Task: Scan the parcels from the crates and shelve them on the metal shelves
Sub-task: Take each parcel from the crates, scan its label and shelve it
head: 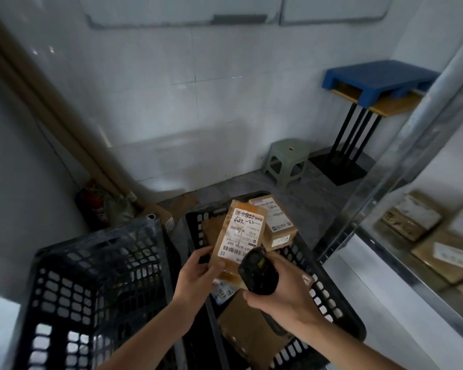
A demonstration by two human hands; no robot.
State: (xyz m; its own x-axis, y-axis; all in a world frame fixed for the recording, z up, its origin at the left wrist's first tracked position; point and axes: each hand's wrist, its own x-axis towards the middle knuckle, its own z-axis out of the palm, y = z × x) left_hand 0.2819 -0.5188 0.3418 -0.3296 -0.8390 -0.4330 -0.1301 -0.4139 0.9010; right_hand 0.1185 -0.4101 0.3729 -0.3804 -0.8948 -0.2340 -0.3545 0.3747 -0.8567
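Left hand (198, 273) grips the parcel (241, 236); right hand (284, 292) clasps the scanner (257, 271) beside it.

A parcel sorting or storage room; black plastic crates (96, 265) of labelled cardboard parcels (275, 222) stand on a grey floor; metal shelving (401, 161) holds more parcels (412, 217); white tiled walls (171, 89).

2 crates (96, 276) – 1 scanner (257, 273) – 1 stool (288, 161).
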